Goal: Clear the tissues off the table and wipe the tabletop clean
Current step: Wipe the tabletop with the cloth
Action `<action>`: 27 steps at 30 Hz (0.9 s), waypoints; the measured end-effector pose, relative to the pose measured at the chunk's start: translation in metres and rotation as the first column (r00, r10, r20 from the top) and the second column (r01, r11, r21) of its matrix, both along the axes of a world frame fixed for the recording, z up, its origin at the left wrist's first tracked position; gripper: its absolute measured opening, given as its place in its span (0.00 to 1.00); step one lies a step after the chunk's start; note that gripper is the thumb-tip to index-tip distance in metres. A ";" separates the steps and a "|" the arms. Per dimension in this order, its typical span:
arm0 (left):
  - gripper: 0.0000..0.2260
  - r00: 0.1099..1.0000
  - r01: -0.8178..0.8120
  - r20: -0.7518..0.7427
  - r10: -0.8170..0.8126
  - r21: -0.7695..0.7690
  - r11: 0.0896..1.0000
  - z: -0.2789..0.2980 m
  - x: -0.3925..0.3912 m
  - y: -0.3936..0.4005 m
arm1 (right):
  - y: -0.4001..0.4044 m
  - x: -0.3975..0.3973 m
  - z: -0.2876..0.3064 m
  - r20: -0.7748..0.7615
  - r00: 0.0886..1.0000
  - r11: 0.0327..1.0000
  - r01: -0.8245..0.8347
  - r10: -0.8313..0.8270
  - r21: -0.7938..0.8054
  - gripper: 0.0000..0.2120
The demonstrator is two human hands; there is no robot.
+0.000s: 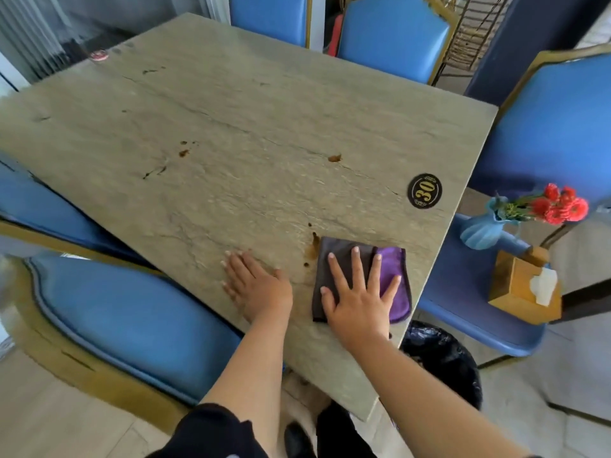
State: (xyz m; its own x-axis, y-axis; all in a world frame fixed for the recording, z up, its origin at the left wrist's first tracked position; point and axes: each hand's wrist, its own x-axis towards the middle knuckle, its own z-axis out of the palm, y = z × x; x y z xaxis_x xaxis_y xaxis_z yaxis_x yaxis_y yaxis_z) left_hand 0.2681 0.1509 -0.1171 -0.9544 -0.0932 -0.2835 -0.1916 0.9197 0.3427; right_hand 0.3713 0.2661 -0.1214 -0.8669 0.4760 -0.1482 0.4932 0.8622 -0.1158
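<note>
No tissues are seen on the grey-green stone-patterned tabletop; clearing is judged done and the wiping step is in hand. A folded dark brown and purple cleaning cloth is pressed flat near the table's near right corner by the right hand, fingers straight and spread across it. The left hand is laid flat on the bare surface just beside, fingers straight and slightly apart, nothing held.

A brown smear touches the cloth's left edge. More brown spots are noted well apart from it: one towards mid-table and a small cluster further left.

The next move is judged to call for a sweep leftwards over the smear, then a longer reach up the table to the far spots.

A round black badge marked 30 is fixed near the right edge; it may need wiping around. Off the table, a blue vase of red flowers and a wooden tissue box are stood on a blue chair seat. A bin lined with black plastic is seen below the corner. Nothing is found in the cloth's path.
</note>
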 end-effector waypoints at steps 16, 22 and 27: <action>0.23 0.961 0.207 0.193 -0.196 -0.036 0.978 0.011 -0.132 -0.063 | 0.018 -0.111 -0.013 -0.046 0.778 0.779 -0.624 0.627 0.067 0.27; 0.22 0.987 0.103 0.113 -0.114 0.097 0.990 0.005 -0.136 -0.063 | -0.021 -0.196 -0.004 -0.004 0.970 0.969 -0.245 0.245 -0.016 0.28; 0.22 0.994 0.006 0.103 -0.035 0.262 0.965 0.011 -0.142 -0.065 | -0.066 -0.135 -0.005 -0.066 0.770 0.772 -0.635 0.634 0.016 0.28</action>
